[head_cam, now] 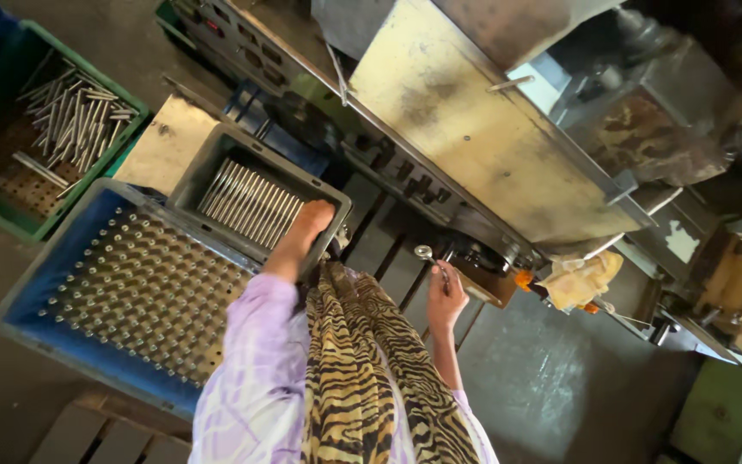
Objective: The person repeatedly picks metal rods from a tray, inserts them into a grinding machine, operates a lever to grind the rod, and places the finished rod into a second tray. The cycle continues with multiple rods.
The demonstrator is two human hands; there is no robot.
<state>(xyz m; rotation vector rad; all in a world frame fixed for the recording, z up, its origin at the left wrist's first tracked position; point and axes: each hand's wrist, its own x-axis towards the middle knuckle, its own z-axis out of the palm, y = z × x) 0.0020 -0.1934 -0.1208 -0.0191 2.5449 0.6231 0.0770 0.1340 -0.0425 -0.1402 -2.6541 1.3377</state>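
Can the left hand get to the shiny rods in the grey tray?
Probably yes. The left hand already rests on the rim of the grey tray, right beside the metal rods, and nothing covers them.

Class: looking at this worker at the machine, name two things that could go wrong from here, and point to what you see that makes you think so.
The long striped scarf hangs loose near the machine; it might catch. The left hand rests on the grey tray rim, which overhangs the blue crate; leaning could tip its rods. The right hand holds a small metal part that may slip.
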